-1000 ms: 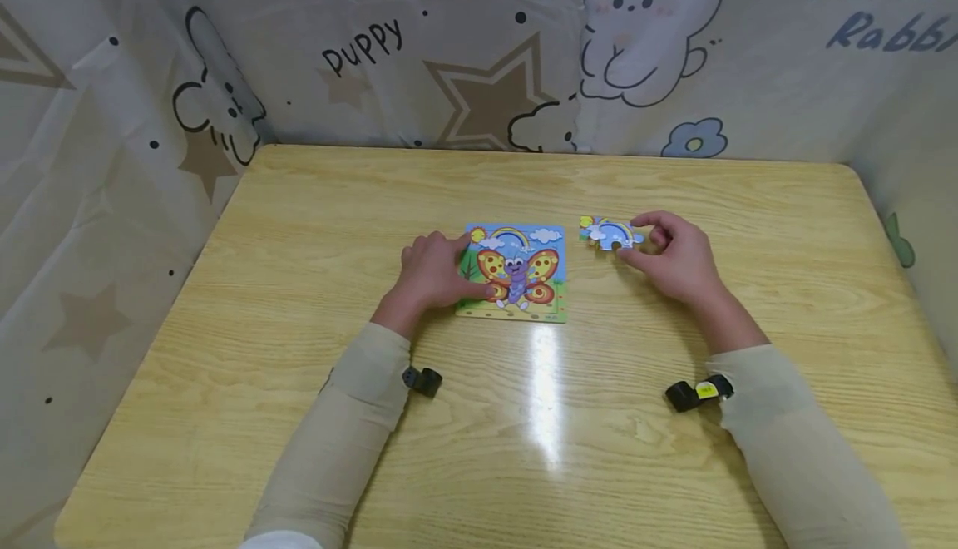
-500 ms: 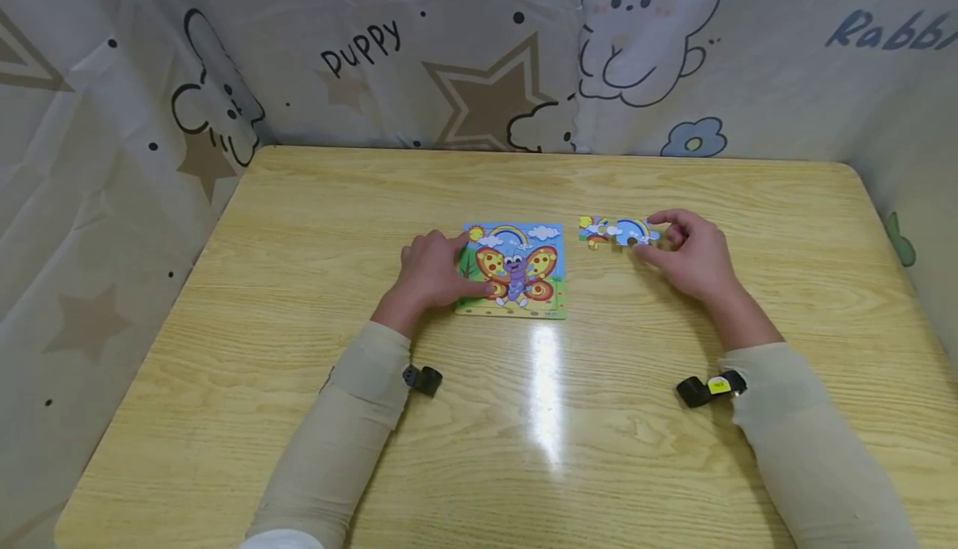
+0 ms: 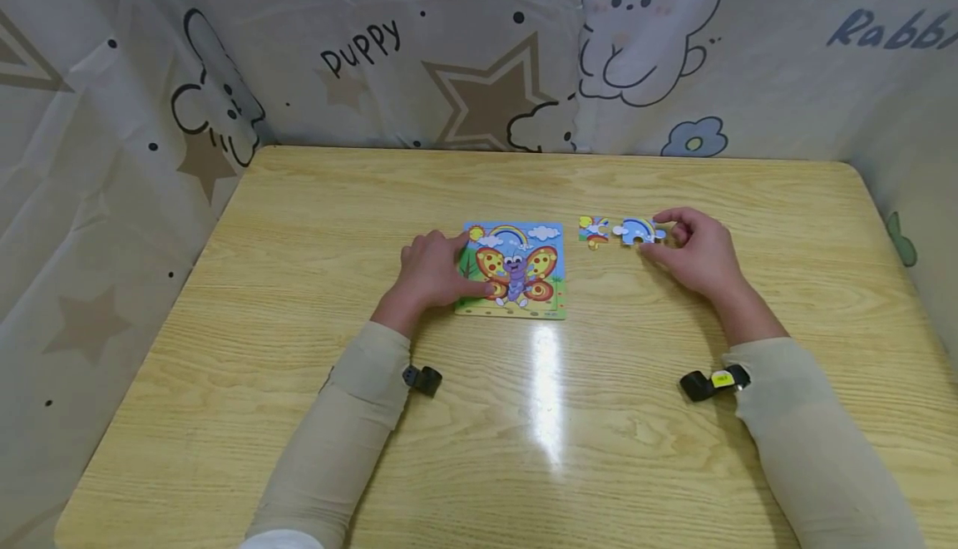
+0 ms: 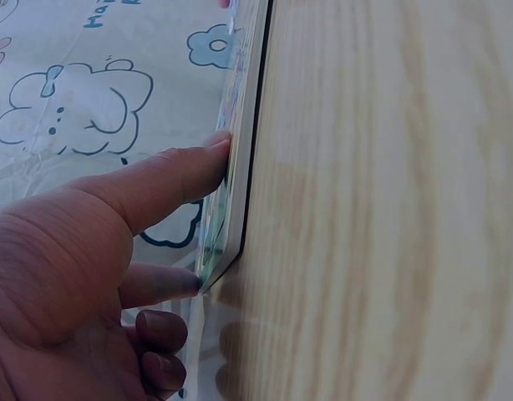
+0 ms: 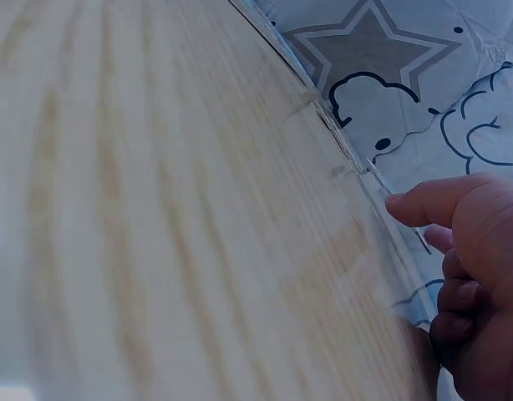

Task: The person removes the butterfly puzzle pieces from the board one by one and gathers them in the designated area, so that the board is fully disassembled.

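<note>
A square butterfly puzzle lies flat at mid-table, its picture side up. My left hand rests on its left side, thumb across the lower wing and index finger at the upper left corner. In the left wrist view, the thumb presses the top face and other fingers fold below. Right of the puzzle, my right hand pinches a rainbow puzzle piece between thumb and index finger. Another puzzle piece, with a yellow sun, lies just left of it, a narrow gap apart.
The wooden table ends in front of a patterned cloth wall. Black wrist cameras sit on my left sleeve and right sleeve. A bright light reflection shows on the wood below the puzzle.
My right hand has moved right with the rainbow piece, drawing it off the sun piece and opening a gap between them. The left hand stays on the puzzle.
</note>
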The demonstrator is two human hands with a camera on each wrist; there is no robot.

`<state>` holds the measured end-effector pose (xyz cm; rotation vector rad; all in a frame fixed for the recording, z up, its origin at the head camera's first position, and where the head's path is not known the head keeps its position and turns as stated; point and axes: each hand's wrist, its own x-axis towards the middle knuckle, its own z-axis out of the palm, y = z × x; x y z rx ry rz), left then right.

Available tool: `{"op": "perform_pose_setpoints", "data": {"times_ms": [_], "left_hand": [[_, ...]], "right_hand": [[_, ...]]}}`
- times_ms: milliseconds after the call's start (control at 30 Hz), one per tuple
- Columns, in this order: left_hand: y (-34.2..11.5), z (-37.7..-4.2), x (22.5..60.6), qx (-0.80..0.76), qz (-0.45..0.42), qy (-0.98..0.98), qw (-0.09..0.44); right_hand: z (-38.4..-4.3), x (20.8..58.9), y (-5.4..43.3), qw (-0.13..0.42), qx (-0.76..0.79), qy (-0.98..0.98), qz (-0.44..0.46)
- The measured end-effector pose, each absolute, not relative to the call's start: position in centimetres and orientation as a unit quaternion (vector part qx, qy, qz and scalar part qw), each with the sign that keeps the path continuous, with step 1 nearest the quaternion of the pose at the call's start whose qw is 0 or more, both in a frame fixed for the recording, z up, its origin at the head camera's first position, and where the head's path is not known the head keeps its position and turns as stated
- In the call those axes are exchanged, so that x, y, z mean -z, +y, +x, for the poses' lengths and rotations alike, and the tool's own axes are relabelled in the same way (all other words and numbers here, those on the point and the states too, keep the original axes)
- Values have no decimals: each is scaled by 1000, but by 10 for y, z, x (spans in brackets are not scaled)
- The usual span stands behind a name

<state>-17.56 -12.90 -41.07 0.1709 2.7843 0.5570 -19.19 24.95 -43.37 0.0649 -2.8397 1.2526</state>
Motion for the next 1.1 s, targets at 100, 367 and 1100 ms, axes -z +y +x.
{"op": "perform_pose_setpoints", "data": {"times_ms": [100,367,1100], "left_hand": [[-129,-175,410,-194,60,968,147],[-129,-175,410,-193,60,968,150],[-129,-175,410,-201,59,967,146]], "right_hand": [[-193,434,249,18,-397,-917,24],[-195,433,249,2,-379,-925,24],[-200,427,246,-33,-372,-928,4]]}}
